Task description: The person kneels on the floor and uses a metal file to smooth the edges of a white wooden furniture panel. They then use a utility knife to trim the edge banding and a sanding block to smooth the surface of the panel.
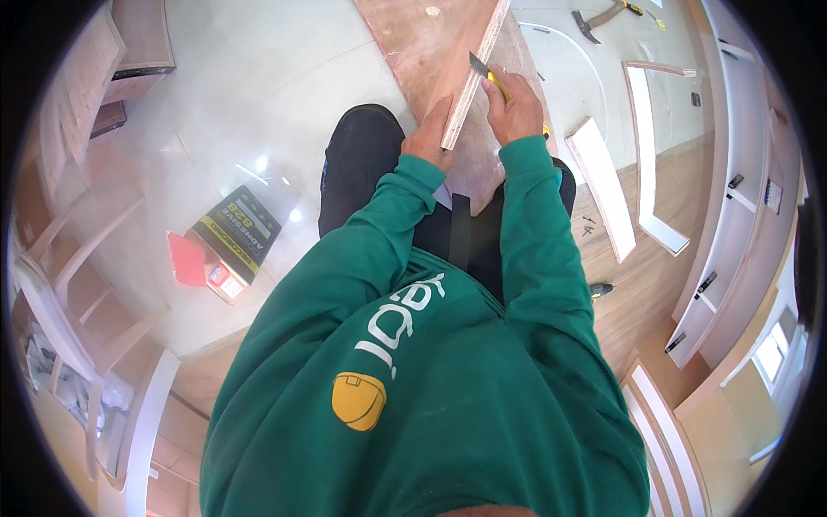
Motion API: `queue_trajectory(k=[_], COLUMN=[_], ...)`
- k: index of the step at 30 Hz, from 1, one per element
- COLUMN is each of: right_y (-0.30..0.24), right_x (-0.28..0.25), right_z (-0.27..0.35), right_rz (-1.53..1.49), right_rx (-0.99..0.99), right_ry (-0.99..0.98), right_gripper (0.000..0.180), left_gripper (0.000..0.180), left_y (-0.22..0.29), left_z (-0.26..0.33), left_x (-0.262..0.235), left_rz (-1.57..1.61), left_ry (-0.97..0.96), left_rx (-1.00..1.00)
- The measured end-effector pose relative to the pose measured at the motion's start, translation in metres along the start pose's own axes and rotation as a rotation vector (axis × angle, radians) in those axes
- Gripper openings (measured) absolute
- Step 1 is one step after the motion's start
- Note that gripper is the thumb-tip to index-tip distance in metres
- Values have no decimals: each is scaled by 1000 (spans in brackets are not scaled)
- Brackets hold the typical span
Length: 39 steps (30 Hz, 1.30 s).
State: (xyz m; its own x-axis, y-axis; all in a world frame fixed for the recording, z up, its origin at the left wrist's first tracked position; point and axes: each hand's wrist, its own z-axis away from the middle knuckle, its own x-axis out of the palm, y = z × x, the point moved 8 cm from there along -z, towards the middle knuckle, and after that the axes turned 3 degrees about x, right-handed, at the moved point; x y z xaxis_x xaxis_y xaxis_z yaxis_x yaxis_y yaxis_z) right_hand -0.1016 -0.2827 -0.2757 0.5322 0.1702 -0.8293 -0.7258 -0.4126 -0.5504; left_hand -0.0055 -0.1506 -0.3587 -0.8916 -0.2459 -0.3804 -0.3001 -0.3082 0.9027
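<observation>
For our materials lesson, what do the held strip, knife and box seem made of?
Strip: probably raw plywood, from its layered edge.
Knife: thin dark blade suggests dull metal; yellow handle, perhaps plastic.
Box: likely printed cardboard, from thin folded flap.

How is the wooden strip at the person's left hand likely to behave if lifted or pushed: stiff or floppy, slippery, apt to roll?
The wooden strip is probably stiff, since its long edge runs straight with no visible sag. It seems unlikely to roll, as that edge looks flat. Its pale, layered edge looks unpolished, so it may not be slippery.
</observation>
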Motion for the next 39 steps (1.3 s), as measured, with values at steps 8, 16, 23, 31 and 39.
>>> queue_trajectory(k=[8,16,23,31,39], right_y=[2,8,6,28,62], right_x=[-5,-5,-3,-7,-4], right_z=[-21,-40,-17,-70,-120], right_rz=[54,47,78,130,7], right_rx=[38,-35,-98,-26,72], right_ry=[-29,70,-22,50,-20], right_gripper=[30,29,28,33,40], left_gripper=[69,70,74,80,83], left_y=[4,7,6,11,6], left_z=[0,-1,2,4,1], left_x=[2,-2,2,1,0], left_rz=[11,-10,-19,-14,-9], left_ry=[-13,18,1,-46,-78], left_rx=[30,90,124,127,95])
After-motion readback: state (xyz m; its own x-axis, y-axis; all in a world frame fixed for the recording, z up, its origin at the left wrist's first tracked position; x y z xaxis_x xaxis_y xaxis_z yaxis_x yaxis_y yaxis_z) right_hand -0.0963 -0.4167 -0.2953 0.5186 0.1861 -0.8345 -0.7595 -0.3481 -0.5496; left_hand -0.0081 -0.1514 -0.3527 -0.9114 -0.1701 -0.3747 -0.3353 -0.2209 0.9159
